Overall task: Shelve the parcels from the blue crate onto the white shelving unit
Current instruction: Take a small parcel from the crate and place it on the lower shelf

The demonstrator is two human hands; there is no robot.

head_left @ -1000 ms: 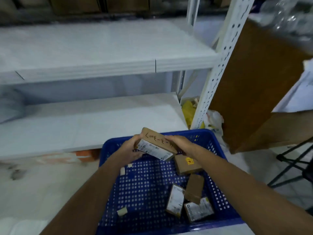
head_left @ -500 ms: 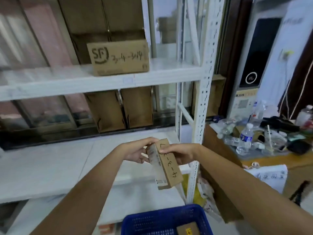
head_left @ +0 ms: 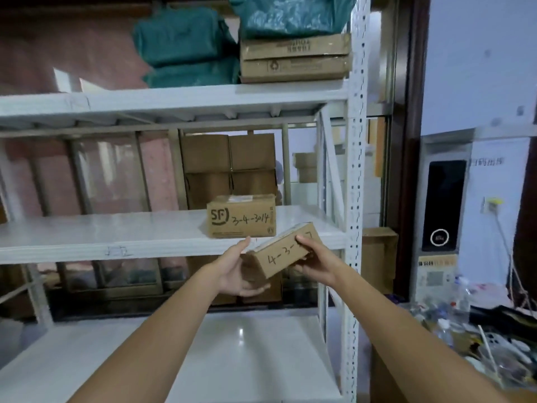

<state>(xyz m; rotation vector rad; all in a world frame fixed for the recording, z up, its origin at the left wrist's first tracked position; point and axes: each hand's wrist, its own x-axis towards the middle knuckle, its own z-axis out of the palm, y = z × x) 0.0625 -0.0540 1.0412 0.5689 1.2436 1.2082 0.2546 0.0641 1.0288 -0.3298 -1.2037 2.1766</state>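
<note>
Raised since before to the middle shelf (head_left: 87, 242) front edge: small brown cardboard parcel (head_left: 286, 251), long axis toward its right rear corner, pinched by left hand (head_left: 236, 273) and right hand (head_left: 315, 263).

White shelving unit (head_left: 174, 245): SF box (head_left: 241, 215) mid-frame on middle shelf; green bags (head_left: 186, 48), stacked cartons (head_left: 295, 58) on top shelf.

Matt brown cardboard parcel (head_left: 286, 251), glossy white painted metal shelving unit (head_left: 355, 170), crinkled teal plastic bags (head_left: 186, 48)
</note>
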